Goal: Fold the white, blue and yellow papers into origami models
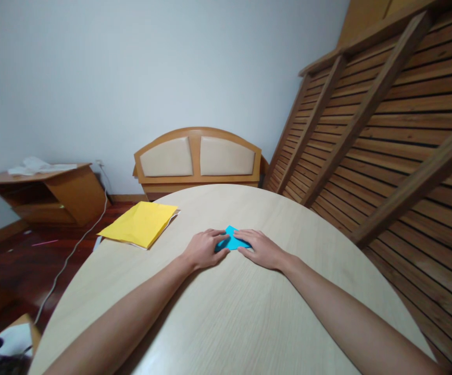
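Left hand (204,250) and right hand (259,249) lay flat, fingers pressing small blue paper (231,240) on bench (229,312). Fold step, likely. Next: press crease hard. Yellow paper (140,224) sat near.

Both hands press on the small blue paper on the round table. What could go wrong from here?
The blue paper is small and half hidden under the left hand and right hand, so it may slip on the smooth table. The yellow paper overhangs the edge and might slide off.
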{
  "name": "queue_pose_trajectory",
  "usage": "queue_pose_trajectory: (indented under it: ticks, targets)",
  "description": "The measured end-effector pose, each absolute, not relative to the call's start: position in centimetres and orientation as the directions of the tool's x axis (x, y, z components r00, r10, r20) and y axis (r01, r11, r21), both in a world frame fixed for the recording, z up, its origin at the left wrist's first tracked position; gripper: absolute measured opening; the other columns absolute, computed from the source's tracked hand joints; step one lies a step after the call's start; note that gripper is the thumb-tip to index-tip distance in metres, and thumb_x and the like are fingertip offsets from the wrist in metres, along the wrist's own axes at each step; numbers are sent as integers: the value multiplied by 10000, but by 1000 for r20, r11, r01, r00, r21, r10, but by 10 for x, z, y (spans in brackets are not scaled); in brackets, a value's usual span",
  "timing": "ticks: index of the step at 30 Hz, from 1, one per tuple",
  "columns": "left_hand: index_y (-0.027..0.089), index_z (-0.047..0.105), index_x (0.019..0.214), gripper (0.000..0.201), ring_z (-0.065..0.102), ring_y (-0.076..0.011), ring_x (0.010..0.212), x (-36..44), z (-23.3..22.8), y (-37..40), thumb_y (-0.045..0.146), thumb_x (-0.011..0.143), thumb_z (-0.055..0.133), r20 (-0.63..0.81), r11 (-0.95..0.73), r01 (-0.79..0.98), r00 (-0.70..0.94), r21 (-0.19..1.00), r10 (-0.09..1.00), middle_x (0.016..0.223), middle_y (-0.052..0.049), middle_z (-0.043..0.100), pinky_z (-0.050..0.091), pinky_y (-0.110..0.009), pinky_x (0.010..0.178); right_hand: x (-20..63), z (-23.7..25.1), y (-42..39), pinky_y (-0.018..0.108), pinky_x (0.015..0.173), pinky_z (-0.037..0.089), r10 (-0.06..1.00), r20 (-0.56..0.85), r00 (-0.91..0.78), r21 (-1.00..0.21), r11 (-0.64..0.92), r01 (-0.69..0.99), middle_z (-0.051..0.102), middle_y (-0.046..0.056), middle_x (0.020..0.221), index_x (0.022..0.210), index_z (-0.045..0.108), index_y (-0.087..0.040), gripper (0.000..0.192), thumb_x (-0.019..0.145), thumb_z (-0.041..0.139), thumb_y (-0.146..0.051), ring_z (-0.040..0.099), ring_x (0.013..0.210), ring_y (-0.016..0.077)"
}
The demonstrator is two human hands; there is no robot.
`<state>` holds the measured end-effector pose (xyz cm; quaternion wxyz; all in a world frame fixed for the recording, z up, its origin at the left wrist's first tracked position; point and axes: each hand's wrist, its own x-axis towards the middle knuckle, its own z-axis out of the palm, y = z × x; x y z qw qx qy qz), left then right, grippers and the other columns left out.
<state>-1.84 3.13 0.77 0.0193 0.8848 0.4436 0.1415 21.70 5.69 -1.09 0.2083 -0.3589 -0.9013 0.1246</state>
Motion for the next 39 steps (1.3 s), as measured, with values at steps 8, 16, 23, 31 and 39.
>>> queue_pose_trajectory:
  ticks: [8,16,23,31,39]
  targets:
    - [267,616,1272,428,572,-259,1226,-19,5,33,510,954,463,239,-638,755,599,151,765,1351,-57,617,462,-407,1038,216,-6,55,410,1063,411,671,308,-675,-431,731,529,640,69,1316,1274,611,-239,370,947,539,-398,562,1237,251]
    - [246,664,1162,385,607,-243,1175,-19,3,32,473,981,412,246,-640,760,603,113,759,1281,-65,659,498,-385,986,217,-6,54,363,1004,450,650,338,-680,-444,748,493,677,62,1230,1179,641,-231,278,954,540,-359,608,1147,227]
    - [262,669,1105,376,646,-220,1093,-19,3,34,450,1007,359,238,-633,757,593,161,769,1154,-57,700,509,-353,954,217,-9,56,366,1012,445,645,342,-683,-435,753,493,675,64,1226,1178,639,-231,271,965,518,-347,603,1152,223]
    - [247,669,1028,271,663,-213,1019,-21,-1,36,429,954,482,304,-665,737,610,119,731,1059,-59,707,528,-321,886,218,-12,56,397,987,466,650,370,-664,-436,752,494,679,92,1206,1159,631,-214,233,944,571,-280,612,1136,241]
    - [247,657,1034,233,674,-197,963,-20,0,35,384,955,485,296,-668,733,614,130,732,1026,-50,708,525,-293,850,218,-11,56,378,959,478,648,376,-662,-435,754,492,687,84,1172,1143,627,-215,207,957,558,-272,623,1097,227]
